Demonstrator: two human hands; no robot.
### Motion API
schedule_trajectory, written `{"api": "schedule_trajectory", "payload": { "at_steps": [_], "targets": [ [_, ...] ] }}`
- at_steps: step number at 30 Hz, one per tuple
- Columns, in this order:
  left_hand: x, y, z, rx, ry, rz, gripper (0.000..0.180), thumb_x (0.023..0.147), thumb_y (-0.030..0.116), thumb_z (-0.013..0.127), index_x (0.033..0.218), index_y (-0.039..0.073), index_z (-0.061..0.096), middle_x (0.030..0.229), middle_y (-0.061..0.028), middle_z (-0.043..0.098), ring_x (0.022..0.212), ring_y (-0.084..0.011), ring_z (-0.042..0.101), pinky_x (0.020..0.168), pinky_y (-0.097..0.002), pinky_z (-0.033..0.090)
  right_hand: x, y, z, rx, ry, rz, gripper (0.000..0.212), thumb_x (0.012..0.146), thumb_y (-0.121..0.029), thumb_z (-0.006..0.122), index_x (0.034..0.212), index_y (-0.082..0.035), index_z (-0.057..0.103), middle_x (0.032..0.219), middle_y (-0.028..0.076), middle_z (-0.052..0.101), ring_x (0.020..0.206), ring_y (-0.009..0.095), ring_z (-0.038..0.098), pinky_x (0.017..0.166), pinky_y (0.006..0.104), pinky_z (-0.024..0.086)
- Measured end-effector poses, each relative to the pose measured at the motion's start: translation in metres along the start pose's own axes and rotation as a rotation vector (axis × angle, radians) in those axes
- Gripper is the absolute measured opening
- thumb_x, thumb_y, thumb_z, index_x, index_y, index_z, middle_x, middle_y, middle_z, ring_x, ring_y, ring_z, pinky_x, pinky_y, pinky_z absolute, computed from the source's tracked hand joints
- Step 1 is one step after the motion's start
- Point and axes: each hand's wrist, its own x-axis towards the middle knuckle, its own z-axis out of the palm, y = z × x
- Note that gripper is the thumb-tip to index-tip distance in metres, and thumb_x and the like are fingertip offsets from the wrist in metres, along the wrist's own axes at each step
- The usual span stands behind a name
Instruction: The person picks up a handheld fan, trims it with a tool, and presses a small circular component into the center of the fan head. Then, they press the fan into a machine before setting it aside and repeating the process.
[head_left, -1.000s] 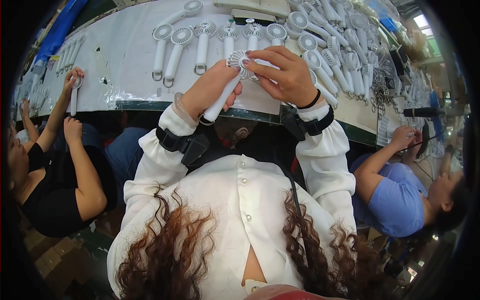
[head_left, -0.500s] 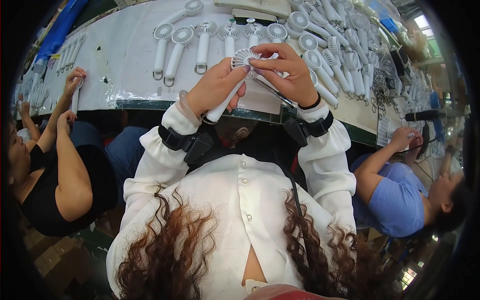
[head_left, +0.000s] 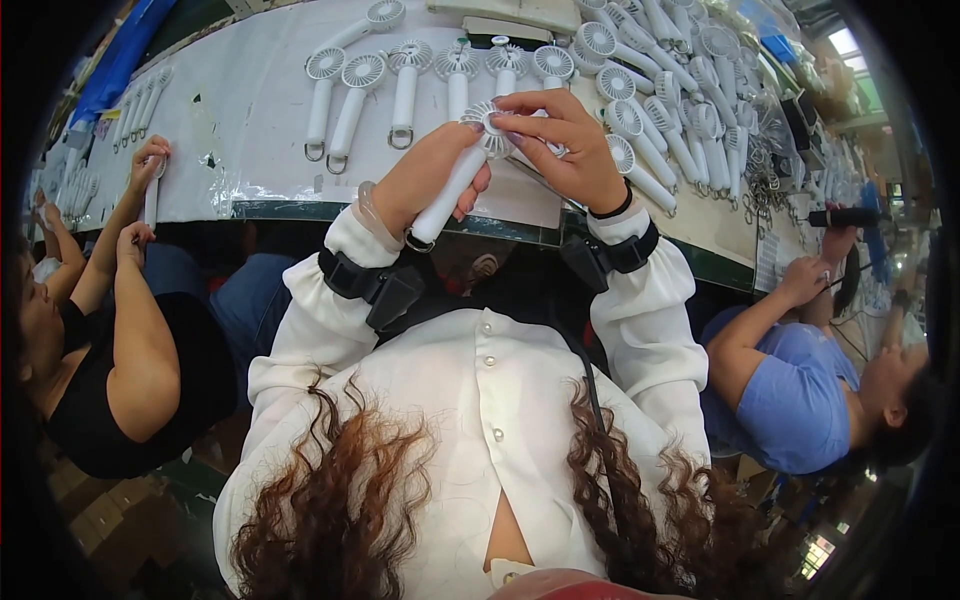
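While left hand (head_left: 422, 172) holds fan (head_left: 449, 200), grille (head_left: 478, 114) partly behind right hand (head_left: 570, 150)

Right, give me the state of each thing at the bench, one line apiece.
Left hand: closed around the held fan's handle.
Right hand: fingertips at that fan's head.
Held fan: tilted, head away from the person.
Slim tool: partly hidden by the right hand; unclear whether held.
Fans in the middle: lying on the bench.
Fans on the right: heaped, overlapping.
Wrist straps: fastened over both sleeves.
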Motion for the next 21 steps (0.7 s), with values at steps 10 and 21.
{"api": "schedule_trajectory", "payload": {
  "at_steps": [10, 21],
  "targets": [
    [0.0, -0.006, -0.002, 0.218, 0.035, 0.258, 0.025, 0.097, 0.025, 0.049, 0.099, 0.0, 0.044, 0.068, -0.0062, 0.057, 0.045, -0.0118, 0.053, 0.042, -0.0259, 0.043, -0.006, -0.003, 0.006, 0.075, 0.03, 0.041, 0.03, 0.081, 0.0, 0.064, 0.108, -0.011, 0.072, 0.122, 0.01, 0.059, 0.105, 0.02, 0.055, 0.076, 0.0269, 0.044],
    [-0.004, -0.006, 0.002, 0.424, 0.111, 0.397, 0.028, 0.093, 0.023, 0.055, 0.099, -0.002, 0.043, 0.065, -0.0062, 0.057, 0.045, -0.0116, 0.054, 0.044, -0.0264, 0.045, 0.003, 0.0, 0.018, 0.554, 0.088, 0.393, 0.04, 0.09, -0.01, 0.062, 0.129, -0.005, 0.056, 0.128, 0.008, 0.056, 0.112, 0.016, 0.054, 0.091, 0.028, 0.044]
  ]
}}
